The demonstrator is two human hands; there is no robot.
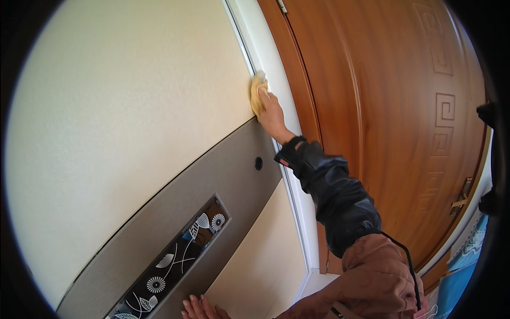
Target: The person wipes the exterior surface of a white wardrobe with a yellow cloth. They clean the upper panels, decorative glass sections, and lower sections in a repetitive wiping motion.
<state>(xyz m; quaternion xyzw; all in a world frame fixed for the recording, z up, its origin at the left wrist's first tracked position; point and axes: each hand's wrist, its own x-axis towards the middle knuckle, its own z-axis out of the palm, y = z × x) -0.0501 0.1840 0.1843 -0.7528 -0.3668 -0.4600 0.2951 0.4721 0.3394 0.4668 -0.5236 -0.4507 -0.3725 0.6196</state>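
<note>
My right hand (pixel 272 115), at the end of an arm in a black protective sleeve, holds a yellow cloth (pixel 258 93). The cloth presses against the right edge of a cream panel (pixel 131 99), beside its metal edge trim (pixel 241 40). Just below the cloth starts a grey-brown band (pixel 239 159) with a round black fitting (pixel 258 163) and a dark glossy inset (pixel 175 259) with white flower patterns. Near the bottom edge of the view, my left hand (pixel 201 308) shows only its spread fingers, by the lower part of the band, with nothing seen in them.
A brown wooden door (pixel 390 99) with carved square spirals and a metal handle (pixel 460 201) stands to the right. White wall (pixel 275 67) runs between its frame and the panel. Blue fabric (pixel 458 283) shows at lower right. A black cord (pixel 410 259) hangs along my right arm.
</note>
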